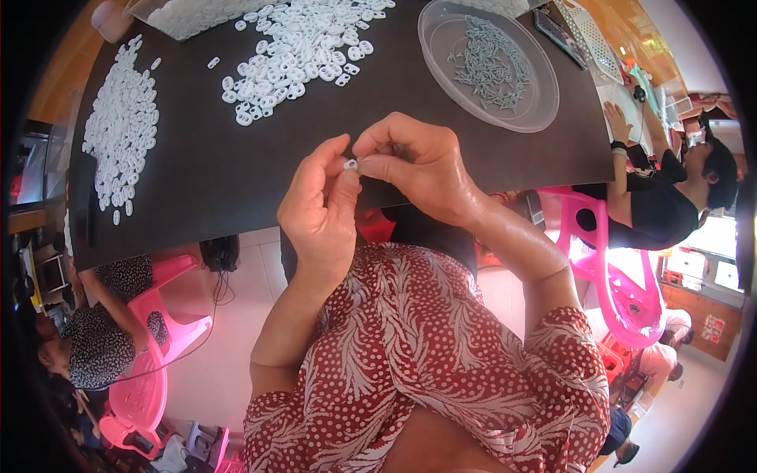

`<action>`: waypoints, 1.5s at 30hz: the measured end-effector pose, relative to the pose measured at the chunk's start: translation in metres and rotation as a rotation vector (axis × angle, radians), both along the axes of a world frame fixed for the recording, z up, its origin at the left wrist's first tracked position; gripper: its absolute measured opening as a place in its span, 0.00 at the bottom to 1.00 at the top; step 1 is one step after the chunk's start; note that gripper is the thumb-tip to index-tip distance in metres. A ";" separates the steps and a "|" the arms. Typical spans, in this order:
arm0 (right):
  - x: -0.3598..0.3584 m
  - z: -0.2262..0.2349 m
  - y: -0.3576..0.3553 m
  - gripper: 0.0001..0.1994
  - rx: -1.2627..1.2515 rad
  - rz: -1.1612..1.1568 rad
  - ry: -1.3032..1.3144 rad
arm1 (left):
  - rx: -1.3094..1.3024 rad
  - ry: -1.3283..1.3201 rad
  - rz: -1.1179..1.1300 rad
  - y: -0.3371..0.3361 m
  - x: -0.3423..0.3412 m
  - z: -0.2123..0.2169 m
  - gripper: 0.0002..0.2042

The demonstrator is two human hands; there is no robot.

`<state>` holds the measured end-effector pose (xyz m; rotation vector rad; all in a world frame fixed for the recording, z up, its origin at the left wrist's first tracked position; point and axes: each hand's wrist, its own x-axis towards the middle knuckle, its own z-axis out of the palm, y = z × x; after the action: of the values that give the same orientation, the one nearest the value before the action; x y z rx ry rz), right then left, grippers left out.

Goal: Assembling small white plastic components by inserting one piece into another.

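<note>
Between both hands, above the near edge of the dark table, is a small white plastic piece with a hole in it (350,165). My left hand (322,209) holds it between thumb and fingertips. My right hand (418,165) has its thumb and forefinger pinched together right beside the piece; whatever is between those fingertips is hidden. Ahead of my hands lies a loose heap of similar white two-holed oval pieces (296,63). To the far right, a round clear plastic tray (544,102) bears many slender grey-blue pieces (493,67), too small to make out exactly.
On the dark tabletop (197,173), another spread of white oval pieces (122,126) lies at the left. A clear bin (169,24) of white pieces stands at the back. Co-workers sit at both sides, near pink plastic chairs (623,303). A dark handheld device (560,35) lies beyond the tray.
</note>
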<state>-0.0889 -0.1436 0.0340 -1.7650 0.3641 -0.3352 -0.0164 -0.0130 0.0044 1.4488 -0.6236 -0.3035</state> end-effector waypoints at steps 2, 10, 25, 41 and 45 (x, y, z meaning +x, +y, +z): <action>0.002 -0.001 0.000 0.06 -0.024 -0.005 -0.044 | -0.017 0.076 0.001 0.002 0.001 0.002 0.13; 0.005 -0.004 -0.006 0.06 -0.084 0.032 -0.021 | -0.051 0.107 -0.024 0.000 0.005 -0.002 0.14; 0.028 0.000 -0.022 0.04 -0.480 -0.036 -0.226 | -0.092 0.146 -0.027 0.000 0.014 -0.006 0.12; 0.103 -0.026 -0.089 0.03 -1.226 -0.221 0.202 | -0.150 0.141 -0.016 0.001 0.022 -0.015 0.09; 0.103 -0.027 -0.095 0.04 -1.107 -0.135 0.216 | -0.147 0.167 -0.019 0.001 0.022 -0.014 0.09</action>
<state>0.0137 -0.2385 0.0072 -2.8830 0.4994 -0.4933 0.0057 -0.0116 -0.0093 1.2633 -0.5140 -0.3817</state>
